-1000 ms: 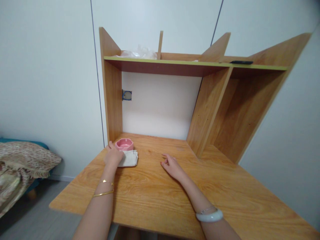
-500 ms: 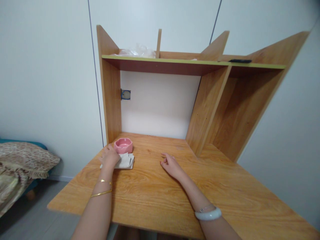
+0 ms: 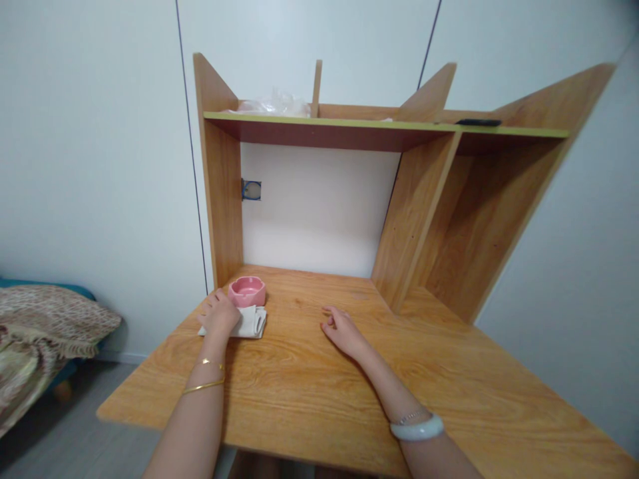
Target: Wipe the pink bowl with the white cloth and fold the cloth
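Observation:
My left hand (image 3: 218,313) lies palm down on a folded white cloth (image 3: 249,322) at the far left of a wooden desk (image 3: 309,386). Its fingers are spread flat over the cloth. Just behind the cloth sits a small pink bowl (image 3: 246,291), close to my fingertips. My right hand (image 3: 342,330) rests on the bare desk top near the middle, fingers loosely curled and holding nothing. Both wrists wear bracelets.
A wooden hutch (image 3: 424,199) with upright dividers stands on the back of the desk. Its top shelf carries crumpled clear plastic (image 3: 272,104) and a dark flat object (image 3: 479,122). A patterned blanket (image 3: 44,326) lies on a bed at the left.
My left hand has slid the cloth a little to the left along the desk. The right hand and the pink bowl have stayed in place.

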{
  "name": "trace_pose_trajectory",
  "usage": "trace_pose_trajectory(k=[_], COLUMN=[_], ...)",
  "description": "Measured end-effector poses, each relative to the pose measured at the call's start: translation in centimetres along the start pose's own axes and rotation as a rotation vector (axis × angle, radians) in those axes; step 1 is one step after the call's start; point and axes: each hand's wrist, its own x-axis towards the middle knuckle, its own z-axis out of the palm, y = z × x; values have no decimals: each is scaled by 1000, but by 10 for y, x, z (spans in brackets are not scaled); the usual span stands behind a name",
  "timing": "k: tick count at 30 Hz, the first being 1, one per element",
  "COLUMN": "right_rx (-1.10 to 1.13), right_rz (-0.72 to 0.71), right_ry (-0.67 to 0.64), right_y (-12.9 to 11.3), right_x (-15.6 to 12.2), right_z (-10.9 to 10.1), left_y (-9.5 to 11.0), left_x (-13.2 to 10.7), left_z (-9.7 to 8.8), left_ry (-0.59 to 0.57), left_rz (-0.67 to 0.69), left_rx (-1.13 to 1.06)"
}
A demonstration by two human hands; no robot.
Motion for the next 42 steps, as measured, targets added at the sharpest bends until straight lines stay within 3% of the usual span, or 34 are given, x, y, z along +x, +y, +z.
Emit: trace_pose_trajectory(k=[2,5,8,12,17,20,28,35,42], right_rx=[-3,-9,-16,-28,-60,-83,-94,-113,-123], right_rz=[-2,-5,-6,-8,0,3,18,36,27], right_ry=[0,3,5,5,9,14,-22,-49,-73], right_y=[0,-1,-2,-2,-2,-1,2,1,-1], right_x=[0,-1,-1,-1,-1,-2,-4,-6,-8], right_z=[0,-1,-1,0,1,1,8,10,5], left_y=[3,10,20,35,43,45,48,43,41], left_x=[-1,-2,-3,-9,-24,-34,-49,-47,-45], left_z=[-4,-11,-12,6,39,50,65,69,63], left_ry=[78,329,464,292,-94,-292,-509,-551,-575], left_rz=[-9,11,185,497,866,999,1029,965,955], left_rx=[-28,-112,-225,-328,-402,-380,-294,-179,-216])
